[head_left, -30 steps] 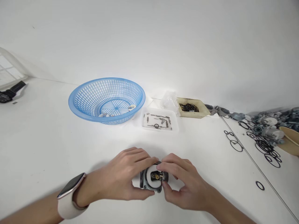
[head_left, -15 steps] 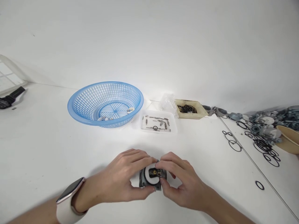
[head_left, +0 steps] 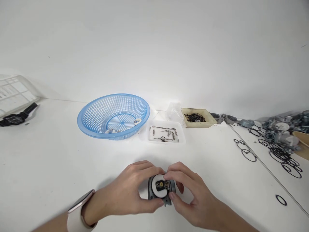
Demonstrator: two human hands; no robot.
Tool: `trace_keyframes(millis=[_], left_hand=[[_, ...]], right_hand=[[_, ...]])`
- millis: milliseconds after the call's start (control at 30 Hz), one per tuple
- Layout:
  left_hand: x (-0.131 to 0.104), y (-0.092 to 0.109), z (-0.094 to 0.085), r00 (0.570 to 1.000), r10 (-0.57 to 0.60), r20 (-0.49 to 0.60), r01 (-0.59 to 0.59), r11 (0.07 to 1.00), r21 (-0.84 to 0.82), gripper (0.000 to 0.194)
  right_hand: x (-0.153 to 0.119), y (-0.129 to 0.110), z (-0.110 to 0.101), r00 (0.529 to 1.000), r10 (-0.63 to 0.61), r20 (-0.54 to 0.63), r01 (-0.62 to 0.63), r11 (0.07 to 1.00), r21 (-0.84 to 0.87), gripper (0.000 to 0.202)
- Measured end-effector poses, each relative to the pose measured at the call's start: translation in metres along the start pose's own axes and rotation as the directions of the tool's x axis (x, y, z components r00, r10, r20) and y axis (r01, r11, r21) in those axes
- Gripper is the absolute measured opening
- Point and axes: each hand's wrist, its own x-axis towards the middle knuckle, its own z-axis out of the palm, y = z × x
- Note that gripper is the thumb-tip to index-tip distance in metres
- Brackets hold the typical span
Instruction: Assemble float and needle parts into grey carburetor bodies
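Note:
My left hand point(head_left: 135, 190) is closed round the left side of a grey metal carburetor point(head_left: 150, 188), fingers on the far edge and thumb on the near edge. In its open face sits a white C-shaped carburetor float point(head_left: 159, 190), with a brass jet point(head_left: 161, 184) in the middle. My right hand point(head_left: 190, 190) is closed at the float's hinge end, index fingertip and thumb tip on either side of it. A small hinge pin there is partly covered by the fingers.
Behind the hands stand a blue basket point(head_left: 83, 124) with a few white parts, a clear tray point(head_left: 181, 137) of small metal parts and a cream box point(head_left: 210, 117) of black rings. Black O-rings point(head_left: 281, 199) and more carburetors point(head_left: 285, 138) lie right; a black wristwatch point(head_left: 15, 119) lies left.
The view has shifted, so the things on the table appear lower and further right. Both hands stay on the carburetor, which is tilted a little differently.

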Motion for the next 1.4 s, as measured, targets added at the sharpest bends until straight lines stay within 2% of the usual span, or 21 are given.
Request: trace_keyframes(millis=[167,367,533,733,900,1067,1267,1400], left_hand=[[0.000,-0.001,-0.002,0.999,0.032,0.037,-0.031,0.999,-0.031,0.048],[-0.002,-0.001,-0.001,1.000,-0.014,0.019,0.014,1.000,-0.002,0.051],[-0.003,-0.002,-0.002,1.000,-0.030,0.005,0.030,0.999,0.028,0.052],[-0.002,-0.002,-0.004,0.999,-0.024,0.039,0.025,1.000,-0.013,0.053],[0.000,-0.003,-0.006,0.996,-0.036,0.077,0.040,0.998,-0.044,0.056],[0.000,-0.004,-0.005,0.995,-0.071,0.064,0.074,0.996,-0.043,0.057],[0.000,-0.002,-0.006,0.997,-0.029,0.069,0.034,0.997,-0.063,0.055],[0.001,0.001,-0.009,0.995,-0.054,0.082,0.059,0.997,-0.057,0.053]], right_hand=[[0.001,-0.006,-0.001,0.999,-0.031,-0.009,0.031,0.999,0.034,0.055],[0.000,-0.002,0.004,0.995,-0.073,-0.060,0.068,0.995,-0.076,0.051],[0.001,0.003,0.005,0.991,-0.041,-0.124,0.025,0.991,-0.128,0.045],[0.001,0.002,0.005,0.995,-0.053,-0.081,0.045,0.995,-0.093,0.045],[-0.002,-0.002,0.002,0.997,-0.076,-0.027,0.073,0.991,-0.112,0.054],[-0.003,-0.003,0.001,0.997,-0.072,-0.011,0.070,0.988,-0.139,0.053],[-0.002,0.001,0.003,0.997,-0.047,-0.058,0.038,0.990,-0.137,0.049],[-0.001,0.003,0.006,0.996,-0.031,-0.079,0.023,0.994,-0.102,0.049]])
